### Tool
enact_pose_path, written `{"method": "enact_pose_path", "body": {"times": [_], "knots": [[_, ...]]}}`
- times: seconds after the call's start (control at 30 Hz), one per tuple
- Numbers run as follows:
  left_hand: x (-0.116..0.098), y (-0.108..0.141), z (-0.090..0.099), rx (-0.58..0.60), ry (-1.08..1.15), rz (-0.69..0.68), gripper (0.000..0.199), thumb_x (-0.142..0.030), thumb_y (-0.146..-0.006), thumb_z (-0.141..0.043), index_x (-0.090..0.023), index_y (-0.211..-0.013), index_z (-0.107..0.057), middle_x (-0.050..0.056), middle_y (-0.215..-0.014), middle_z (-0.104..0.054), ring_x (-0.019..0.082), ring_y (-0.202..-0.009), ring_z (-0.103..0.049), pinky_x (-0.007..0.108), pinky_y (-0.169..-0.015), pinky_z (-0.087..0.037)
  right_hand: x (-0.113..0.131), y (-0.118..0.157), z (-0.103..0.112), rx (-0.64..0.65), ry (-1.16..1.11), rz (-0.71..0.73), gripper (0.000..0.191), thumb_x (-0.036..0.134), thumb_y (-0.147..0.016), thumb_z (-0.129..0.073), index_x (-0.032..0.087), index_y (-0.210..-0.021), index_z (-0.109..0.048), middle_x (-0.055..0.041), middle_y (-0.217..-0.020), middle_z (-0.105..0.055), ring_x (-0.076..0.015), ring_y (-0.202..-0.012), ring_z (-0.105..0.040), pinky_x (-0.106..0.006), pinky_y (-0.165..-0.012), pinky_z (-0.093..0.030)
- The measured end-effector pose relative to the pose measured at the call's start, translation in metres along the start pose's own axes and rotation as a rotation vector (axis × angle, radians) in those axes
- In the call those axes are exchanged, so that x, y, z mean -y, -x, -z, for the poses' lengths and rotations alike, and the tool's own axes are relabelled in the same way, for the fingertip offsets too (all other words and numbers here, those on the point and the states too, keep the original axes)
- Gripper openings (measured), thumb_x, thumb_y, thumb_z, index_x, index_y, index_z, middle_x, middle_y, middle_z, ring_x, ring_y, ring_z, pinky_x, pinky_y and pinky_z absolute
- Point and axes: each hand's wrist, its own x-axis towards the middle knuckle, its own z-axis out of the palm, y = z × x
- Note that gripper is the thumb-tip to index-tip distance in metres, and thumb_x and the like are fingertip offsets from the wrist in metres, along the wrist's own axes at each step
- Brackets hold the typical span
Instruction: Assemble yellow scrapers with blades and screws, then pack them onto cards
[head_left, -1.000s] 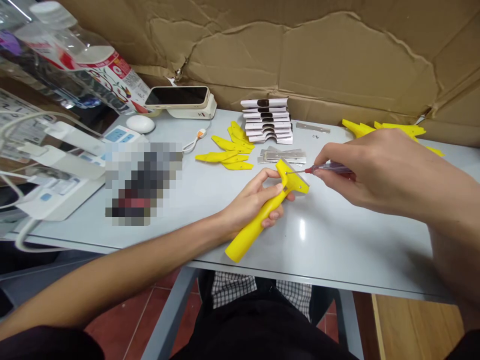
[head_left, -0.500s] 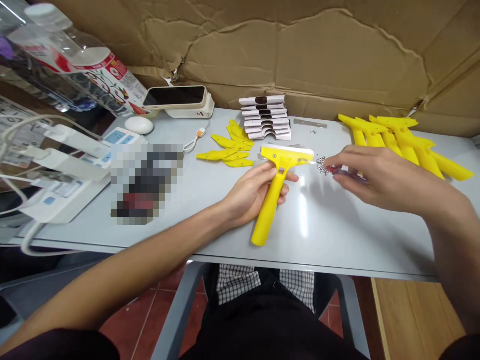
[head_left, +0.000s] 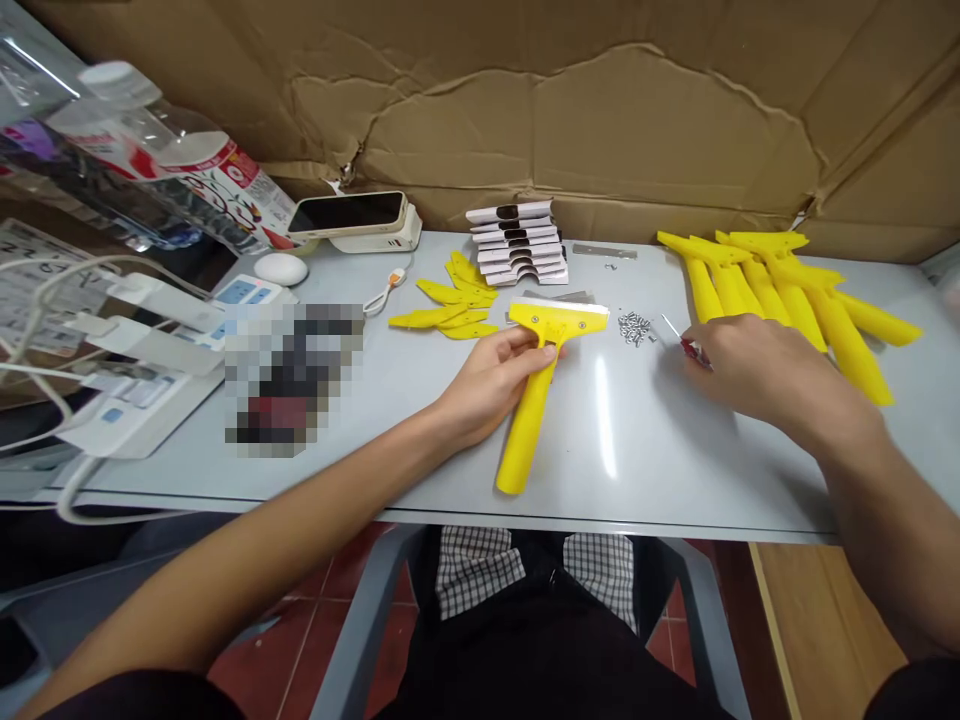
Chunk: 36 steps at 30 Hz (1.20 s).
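Right hand (head_left: 776, 375), gripping a screwdriver (head_left: 693, 350), has drawn away from the scraper (head_left: 531, 415) the left hand (head_left: 491, 388) clasps.

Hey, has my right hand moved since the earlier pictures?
Yes: judged against the white stack, the right hand has moved to the right, its screwdriver now clear of the yellow scraper.

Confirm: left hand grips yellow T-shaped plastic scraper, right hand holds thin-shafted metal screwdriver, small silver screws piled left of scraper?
Wrong side: the head view shows the small silver screws piled right of the yellow T-shaped plastic scraper. Left hand gripping scraper and right hand holding thin-shafted metal screwdriver are correct.
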Motion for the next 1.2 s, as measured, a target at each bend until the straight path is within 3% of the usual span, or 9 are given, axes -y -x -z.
{"method": "enact_pose_path", "body": {"times": [0.13, 0.37, 0.5, 0.63, 0.77, 0.9, 1.1, 1.2], "knots": [[0.003, 0.002, 0.001, 0.039, -0.024, -0.038, 0.027, -0.030, -0.082, -0.094, -0.015, -0.100, -0.082, 0.012, -0.112, -0.080, 0.025, -0.115, -0.072, 0.042, -0.113, -0.050, 0.005, -0.002, 0.004, 0.157, 0.124, -0.095, 0.037, 0.030, -0.102, -0.040, 0.016, -0.095, -0.073, -0.0212, -0.097, -0.072, -0.0354, -0.083, -0.069, -0.041, -0.063, -0.040], [0.003, 0.000, 0.005, 0.082, -0.077, -0.046, 0.038, -0.036, -0.081, -0.096, -0.014, -0.109, -0.084, 0.016, -0.120, -0.082, 0.030, -0.126, -0.071, 0.048, -0.120, -0.047, 0.000, -0.001, 0.003, 0.128, 0.088, -0.075, 0.040, 0.045, -0.102, -0.047, 0.018, -0.105, -0.076, -0.0194, -0.098, -0.073, -0.0329, -0.079, -0.067, -0.040, -0.060, -0.041], [0.002, 0.001, 0.004, 0.104, -0.107, -0.054, 0.039, -0.039, -0.082, -0.095, -0.014, -0.111, -0.084, 0.016, -0.118, -0.082, 0.029, -0.125, -0.072, 0.045, -0.118, -0.049, -0.002, 0.007, 0.002, -0.083, 0.050, -0.027, 0.048, 0.052, -0.102, -0.049, 0.019, -0.121, -0.078, -0.0169, -0.094, -0.074, -0.0311, -0.076, -0.069, -0.038, -0.058, -0.041], [0.004, 0.000, 0.004, 0.112, -0.107, -0.068, 0.041, -0.040, -0.081, -0.096, -0.014, -0.111, -0.084, 0.017, -0.118, -0.082, 0.029, -0.123, -0.072, 0.044, -0.114, -0.052, 0.017, 0.016, 0.007, -0.280, -0.217, 0.129, 0.052, 0.054, -0.104, -0.054, 0.015, -0.132, -0.075, -0.0143, -0.099, -0.078, -0.0310, -0.091, -0.074, -0.041, -0.072, -0.050], [0.006, -0.001, 0.004, 0.113, -0.085, -0.085, 0.037, -0.036, -0.079, -0.097, -0.015, -0.107, -0.083, 0.015, -0.116, -0.082, 0.028, -0.118, -0.074, 0.043, -0.112, -0.053, 0.058, 0.022, 0.002, -0.112, -0.640, 0.264, 0.042, 0.054, -0.102, -0.062, 0.018, -0.117, -0.078, -0.0069, -0.086, -0.079, -0.0229, -0.081, -0.074, -0.038, -0.078, -0.053], [0.005, -0.002, 0.000, 0.084, -0.053, -0.098, 0.037, -0.030, -0.073, -0.099, -0.015, -0.101, -0.081, 0.013, -0.111, -0.082, 0.026, -0.109, -0.075, 0.043, -0.109, -0.055, 0.089, 0.020, -0.018, 0.105, -0.933, 0.260, 0.044, 0.055, -0.097, -0.072, 0.017, -0.119, -0.072, -0.0065, -0.094, -0.080, -0.0205, -0.077, -0.072, -0.037, -0.074, -0.056], [0.006, -0.003, -0.006, 0.041, -0.082, -0.100, 0.036, -0.029, -0.072, -0.099, -0.014, -0.100, -0.081, 0.012, -0.108, -0.082, 0.024, -0.107, -0.075, 0.041, -0.108, -0.054, 0.100, 0.012, -0.039, 0.086, -1.133, 0.202, 0.047, 0.051, -0.089, -0.084, 0.019, -0.117, -0.064, -0.0045, -0.094, -0.075, -0.0191, -0.080, -0.072, -0.036, -0.071, -0.059], [0.007, -0.004, -0.006, 0.044, -0.096, -0.100, 0.035, -0.030, -0.074, -0.098, -0.014, -0.099, -0.082, 0.012, -0.107, -0.081, 0.024, -0.106, -0.075, 0.040, -0.107, -0.055, 0.099, 0.011, -0.040, 0.127, -1.228, 0.192, 0.041, 0.050, -0.088, -0.086, 0.020, -0.107, -0.064, -0.0022, -0.089, -0.071, -0.0158, -0.071, -0.067, -0.032, -0.059, -0.056]]}}
